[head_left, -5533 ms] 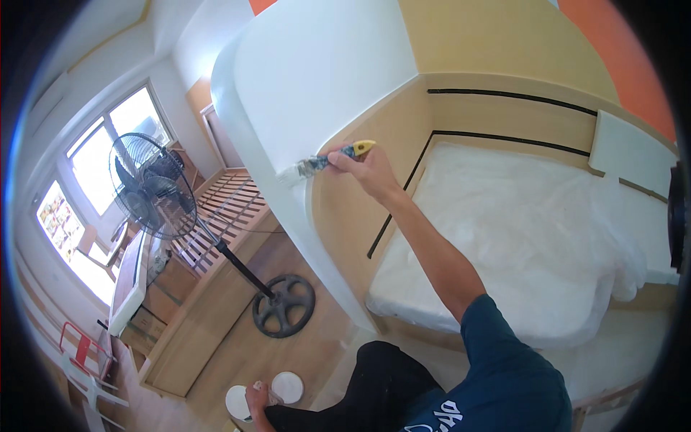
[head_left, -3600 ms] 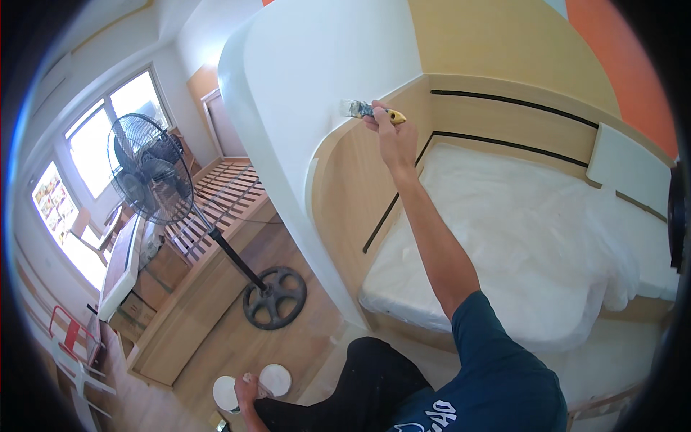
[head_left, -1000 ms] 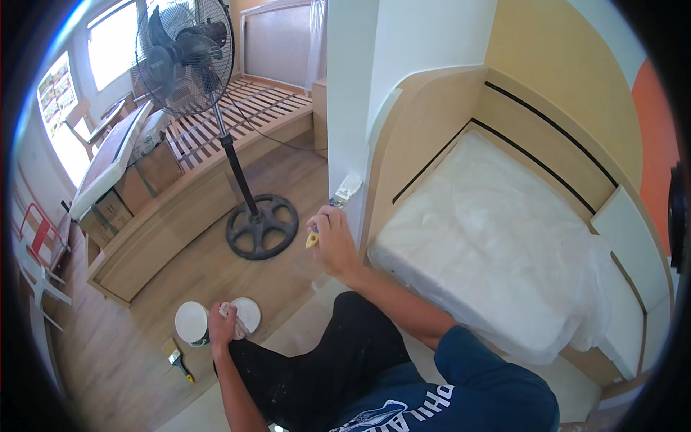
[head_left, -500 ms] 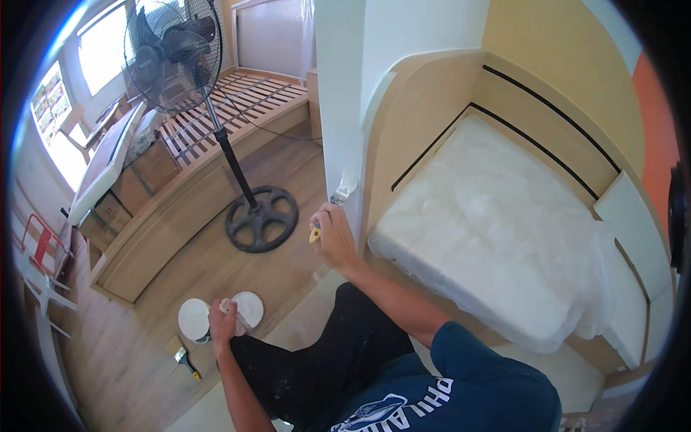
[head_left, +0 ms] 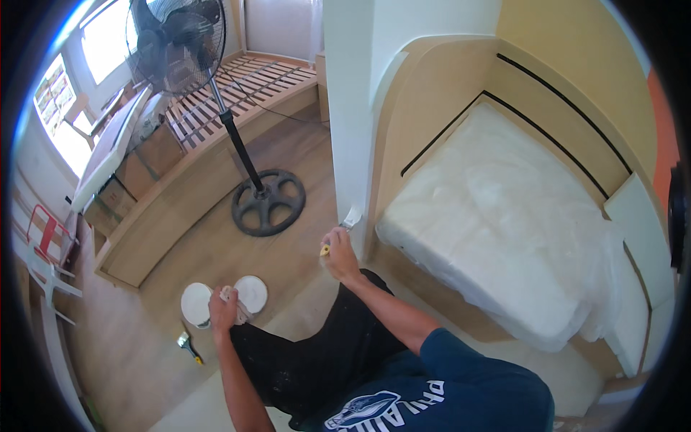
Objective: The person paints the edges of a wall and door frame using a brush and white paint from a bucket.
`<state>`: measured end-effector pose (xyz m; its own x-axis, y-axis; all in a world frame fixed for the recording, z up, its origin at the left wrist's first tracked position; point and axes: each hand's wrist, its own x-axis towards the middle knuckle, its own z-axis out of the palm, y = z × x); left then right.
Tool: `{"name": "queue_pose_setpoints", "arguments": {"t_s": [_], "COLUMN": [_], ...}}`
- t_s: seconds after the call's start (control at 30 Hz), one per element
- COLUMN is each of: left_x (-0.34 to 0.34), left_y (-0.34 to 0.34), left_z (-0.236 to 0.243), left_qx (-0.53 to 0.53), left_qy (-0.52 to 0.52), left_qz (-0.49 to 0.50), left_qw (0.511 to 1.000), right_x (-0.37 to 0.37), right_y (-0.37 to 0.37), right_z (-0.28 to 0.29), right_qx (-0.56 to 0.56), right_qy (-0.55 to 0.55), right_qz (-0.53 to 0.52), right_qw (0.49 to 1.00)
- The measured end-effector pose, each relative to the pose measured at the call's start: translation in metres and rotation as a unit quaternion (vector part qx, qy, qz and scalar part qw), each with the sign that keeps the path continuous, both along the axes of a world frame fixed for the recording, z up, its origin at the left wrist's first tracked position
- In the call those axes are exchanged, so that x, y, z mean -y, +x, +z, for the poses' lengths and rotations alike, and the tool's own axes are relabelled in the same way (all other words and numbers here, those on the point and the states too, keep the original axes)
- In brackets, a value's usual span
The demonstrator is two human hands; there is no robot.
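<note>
My right hand [head_left: 341, 258] is closed around a paintbrush [head_left: 351, 219] with a yellow handle end. The pale bristles lie against the low part of the narrow white wall end [head_left: 350, 144]. Over by my left knee, my left hand [head_left: 222, 309] grips a crumpled whitish rag [head_left: 242, 315]. Beside that hand, a round white tub [head_left: 195, 305] stands on the floor, and a white round lid [head_left: 253, 294] lies to its right. A second, wider brush [head_left: 188, 347] with a dark, yellow-tipped handle rests on the floor nearer me.
A black pedestal fan [head_left: 268, 203] stands ahead on the wood floor. Behind it is a slatted bed frame [head_left: 216, 155] with cardboard boxes [head_left: 147, 160]. To the right, a plastic-wrapped mattress [head_left: 497, 223] lies in a wooden bed surround [head_left: 425, 108]. A white chair [head_left: 49, 273] stands far left.
My right hand and the brush have moved down along the wall end. My left hand still keeps the rag beside the tub. The whole view has shifted slightly.
</note>
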<state>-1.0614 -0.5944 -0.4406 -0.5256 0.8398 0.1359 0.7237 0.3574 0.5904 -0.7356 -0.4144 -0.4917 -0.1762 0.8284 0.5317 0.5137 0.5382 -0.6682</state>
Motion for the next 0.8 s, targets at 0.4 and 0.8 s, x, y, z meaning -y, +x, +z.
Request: {"name": "queue_pose_setpoints", "arguments": {"t_s": [0.4, 0.8], "left_x": [0.006, 0.084], "left_y": [0.013, 0.039], "left_z": [0.022, 0.069], "left_qx": [0.034, 0.096], "left_qy": [0.107, 0.104], "left_qz": [0.092, 0.112], "left_qw": [0.989, 0.984], "right_x": [0.071, 0.115], "right_y": [0.039, 0.093], "right_z": [0.019, -0.016], "right_qx": [-0.238, -0.6], "right_qy": [-0.162, -0.664], "right_qz": [0.016, -0.048], "right_qw": [0.958, 0.444]}}
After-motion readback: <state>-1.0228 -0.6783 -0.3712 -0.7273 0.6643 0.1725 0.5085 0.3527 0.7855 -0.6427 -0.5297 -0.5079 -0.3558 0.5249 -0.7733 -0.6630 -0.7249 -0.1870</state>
